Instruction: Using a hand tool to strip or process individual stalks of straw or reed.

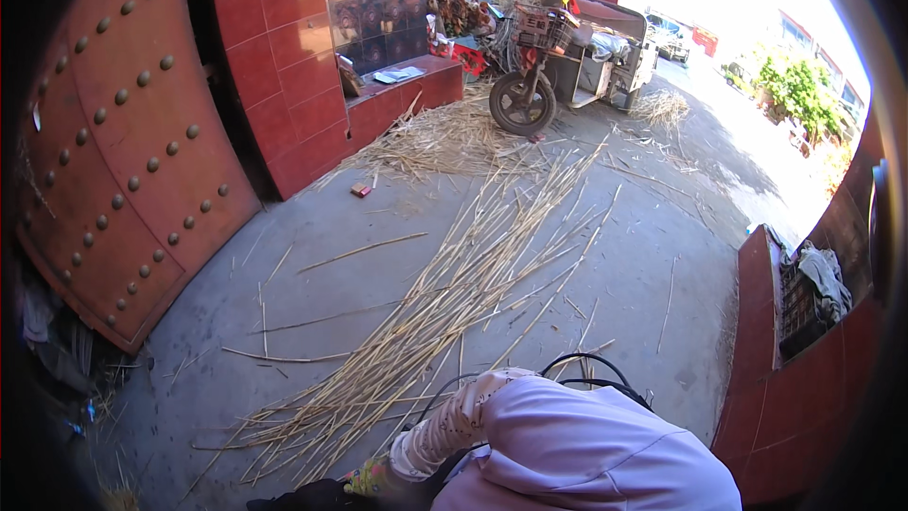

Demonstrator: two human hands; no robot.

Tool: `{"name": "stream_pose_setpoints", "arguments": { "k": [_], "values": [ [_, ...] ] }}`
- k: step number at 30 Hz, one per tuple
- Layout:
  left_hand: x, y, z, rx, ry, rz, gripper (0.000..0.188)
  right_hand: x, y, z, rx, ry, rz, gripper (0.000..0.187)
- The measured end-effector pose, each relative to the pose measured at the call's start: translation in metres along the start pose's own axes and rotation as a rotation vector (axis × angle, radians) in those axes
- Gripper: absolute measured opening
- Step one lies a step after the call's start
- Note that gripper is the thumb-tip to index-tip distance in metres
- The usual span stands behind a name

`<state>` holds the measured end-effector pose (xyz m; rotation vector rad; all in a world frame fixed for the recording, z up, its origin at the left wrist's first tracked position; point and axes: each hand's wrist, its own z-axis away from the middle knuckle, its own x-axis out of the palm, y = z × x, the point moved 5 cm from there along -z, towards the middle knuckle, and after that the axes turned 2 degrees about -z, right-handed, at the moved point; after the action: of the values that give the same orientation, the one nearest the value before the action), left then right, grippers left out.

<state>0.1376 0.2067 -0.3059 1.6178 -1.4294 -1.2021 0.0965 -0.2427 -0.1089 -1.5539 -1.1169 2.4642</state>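
Observation:
My right arm, in a lavender garment (596, 445) and a pale patterned sleeve (454, 421), bends across the lower edge toward the left. At the cuff shows a yellow-green flowered cloth, apparently a glove on my right hand (374, 478); its fingers are hidden, so whether it holds anything cannot be told. Dark cloth (312, 496) lies beside it. My left hand is out of the picture. Just beyond the right arm, a long loose spread of dry straw-coloured stalks (416, 312) lies on the grey concrete floor (615, 265). Black cables (596, 366) loop behind the sleeve.
A studded reddish-brown door (123, 132) stands at left, beside a red tiled wall (284, 57). Farther off are a straw heap (435, 144), a small red box (360, 190) and a cargo tricycle (577, 52). At right, a red tiled ledge (757, 341) holds a dark crate (802, 308).

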Motion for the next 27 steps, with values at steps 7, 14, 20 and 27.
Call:
{"name": "stream_pose_setpoints", "arguments": {
  "k": [7, 14, 20, 27],
  "values": [
    [0.089, 0.054, -0.034, -0.799, 0.459, 0.689, 0.034, 0.016, 0.037, 0.016, 0.105, -0.003, -0.023, 0.052],
    [0.075, 0.132, -0.038, -0.580, 0.517, 0.493, 0.035, 0.001, 0.005, -0.001, 0.012, -0.003, 0.007, 0.052],
    [0.004, 0.017, -0.013, -0.512, 0.260, 0.539, 0.039, -0.003, -0.003, -0.006, -0.009, -0.006, 0.017, 0.052],
    [0.074, 0.111, -0.034, -0.779, 0.520, 0.553, 0.041, 0.000, 0.010, 0.000, 0.026, -0.002, 0.007, 0.051]
  ]
}}
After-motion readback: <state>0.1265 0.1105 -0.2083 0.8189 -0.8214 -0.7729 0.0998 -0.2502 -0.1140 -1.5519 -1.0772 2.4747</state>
